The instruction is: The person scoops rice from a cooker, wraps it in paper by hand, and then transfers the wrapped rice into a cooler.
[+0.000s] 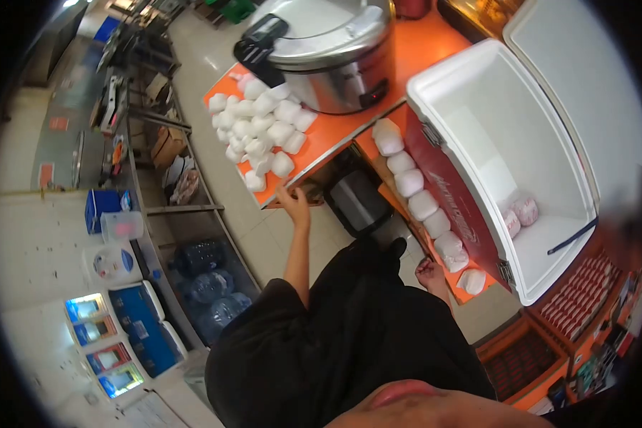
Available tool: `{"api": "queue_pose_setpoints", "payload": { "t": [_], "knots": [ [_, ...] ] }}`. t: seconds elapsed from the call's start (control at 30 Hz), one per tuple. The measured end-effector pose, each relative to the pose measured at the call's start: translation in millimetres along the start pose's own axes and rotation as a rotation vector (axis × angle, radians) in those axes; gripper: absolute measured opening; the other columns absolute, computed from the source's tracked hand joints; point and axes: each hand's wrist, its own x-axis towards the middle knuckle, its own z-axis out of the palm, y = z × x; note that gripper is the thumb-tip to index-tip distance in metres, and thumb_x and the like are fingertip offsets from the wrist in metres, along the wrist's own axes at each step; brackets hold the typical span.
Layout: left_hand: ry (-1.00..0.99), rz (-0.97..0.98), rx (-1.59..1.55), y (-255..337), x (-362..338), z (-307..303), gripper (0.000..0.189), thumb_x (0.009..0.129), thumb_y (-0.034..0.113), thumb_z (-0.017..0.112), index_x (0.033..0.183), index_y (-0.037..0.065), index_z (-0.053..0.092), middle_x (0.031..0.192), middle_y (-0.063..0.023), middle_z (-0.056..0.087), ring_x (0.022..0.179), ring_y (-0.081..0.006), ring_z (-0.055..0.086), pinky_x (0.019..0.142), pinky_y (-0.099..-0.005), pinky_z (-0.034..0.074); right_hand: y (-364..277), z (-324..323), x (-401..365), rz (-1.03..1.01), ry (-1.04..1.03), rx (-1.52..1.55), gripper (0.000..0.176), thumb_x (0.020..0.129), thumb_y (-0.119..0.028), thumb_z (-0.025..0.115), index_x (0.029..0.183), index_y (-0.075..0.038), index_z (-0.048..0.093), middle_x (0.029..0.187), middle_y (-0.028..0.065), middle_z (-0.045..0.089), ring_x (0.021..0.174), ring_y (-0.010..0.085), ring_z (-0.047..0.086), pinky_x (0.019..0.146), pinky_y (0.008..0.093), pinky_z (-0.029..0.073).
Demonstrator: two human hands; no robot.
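- Holding the left hand (292, 203) out by the near edge of the orange counter (324, 135), with thumb and fingers parted and loosely bent (cannot tell whether touching the edge).
- Holding the right hand (429, 273) lower, well apart from the left, just beside the near end of a row of packs (423, 205), with fingers curled in (cannot tell whether closed on anything).
- Showing a heap of white packs (262, 123) on the counter, just beyond the left hand and next to a big steel cooker (335, 82) (with a small red light low on the side).
- Running the row along an orange ledge (465, 295), beside the red outer wall of the cooler (492, 114).
- Standing the cooler open to the right of the row, with the lid (585, 64) swung back and packs with pinkish marks (525, 210) inside (bunched at one end), plus a dark blue stick (572, 237) across the rim near them.
- Showing a black box (360, 203) between the hands, below counter height.
- Showing large water bottles (212, 287) on a shelf to the left, and red-and-white goods (578, 296) in a crate at far right (too small to make out).
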Motion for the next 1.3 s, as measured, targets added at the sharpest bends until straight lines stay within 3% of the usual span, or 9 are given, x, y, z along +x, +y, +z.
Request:
{"api": "queue_pose_setpoints", "payload": {
  "t": [0.23,0.27,0.33,0.53,0.67,0.8,1.0,1.17,1.3],
  "knots": [
    [0.013,-0.225,0.664,-73,94,-76,0.082,0.065,0.019,0.077,0.135,0.01,0.037,0.134,-0.0175,0.038,0.124,-0.0375,0.037,0.095,-0.0583,0.036,82,145,11,-0.424,-0.287,-1.025,0.015,0.081,-0.015,0.06,0.092,-0.007,0.054,0.075,0.0052,0.054,0.073,0.0198,0.057,0.065,0.0348,0.047],
    [0.006,-0.236,0.669,-96,105,-80,0.082,0.065,0.019,0.077,0.135,0.01,0.037,0.134,-0.0175,0.038,0.124,-0.0375,0.037,0.095,-0.0583,0.036,124,180,-6,-1.185,-0.472,-1.486,0.022,0.082,-0.015,0.059,0.101,-0.005,0.054,0.087,0.0095,0.058,0.084,0.0268,0.06,0.074,0.0378,0.049],
    [-0.398,-0.055,0.606,-135,126,-84,0.087,0.063,0.024,0.08,0.138,0.014,0.036,0.135,-0.0192,0.037,0.124,-0.039,0.036,0.095,-0.0571,0.037,183,243,-11,-1.606,-0.824,-1.765,0.039,0.077,-0.012,0.062,0.114,-0.003,0.053,0.107,0.0169,0.054,0.103,0.0347,0.053,0.087,0.0412,0.045],
    [-0.336,-0.058,0.734,-173,152,-73,0.089,0.058,0.032,0.081,0.135,0.012,0.041,0.117,-0.0229,0.05,0.105,-0.0424,0.051,0.094,-0.0499,0.042,354,378,65,-1.693,-0.61,-2.057,0.073,0.069,-0.017,0.075,0.132,-0.005,0.04,0.13,0.0186,0.039,0.117,0.0391,0.041,0.093,0.047,0.043],
    [-0.794,-0.48,0.358,-171,169,-97,0.073,0.064,0.034,0.077,0.122,0.001,0.048,0.112,-0.0213,0.058,0.097,-0.0334,0.06,0.086,-0.0378,0.047,394,412,113,-1.697,-0.206,-2.123,0.083,0.066,-0.02,0.079,0.135,-0.008,0.036,0.133,0.0167,0.037,0.118,0.0371,0.042,0.088,0.051,0.045],
    [-1.104,-0.766,-0.291,-158,161,-117,0.053,0.075,0.023,0.067,0.121,0.002,0.051,0.112,-0.0126,0.058,0.1,-0.0217,0.058,0.085,-0.0349,0.046,375,412,88,-1.248,0.09,-2.317,0.091,0.058,-0.03,0.083,0.134,-0.006,0.038,0.131,0.0178,0.041,0.114,0.0381,0.048,0.084,0.0486,0.048],
    [-1.397,-0.664,-0.42,-137,170,-87,0.058,0.078,0.016,0.061,0.132,0.001,0.044,0.118,-0.0104,0.054,0.106,-0.0196,0.054,0.089,-0.0337,0.044,247,396,-52,-0.279,-0.602,-1.779,0.063,0.067,-0.032,0.078,0.118,-0.006,0.052,0.107,0.0086,0.059,0.102,0.0196,0.056,0.085,0.0333,0.048],
    [-1.237,-0.697,-0.451,-142,157,-77,0.066,0.078,0.016,0.064,0.136,-0.002,0.038,0.126,-0.0115,0.05,0.114,-0.0231,0.05,0.096,-0.0346,0.041,120,405,-297,-1.159,-0.637,-1.445,0.085,0.056,-0.039,0.08,0.129,-0.008,0.049,0.119,0.0085,0.053,0.113,0.0224,0.052,0.099,0.0384,0.039],
    [-1.157,-0.782,-0.525,-159,146,-78,0.065,0.078,0.015,0.062,0.137,0.001,0.038,0.127,-0.011,0.049,0.114,-0.0242,0.05,0.095,-0.0359,0.042,20,429,-353,-1.296,-0.206,-1.591,0.065,0.072,-0.028,0.075,0.129,-0.012,0.048,0.117,0.0095,0.055,0.106,0.0206,0.057,0.084,0.0321,0.051]
  ]
}}
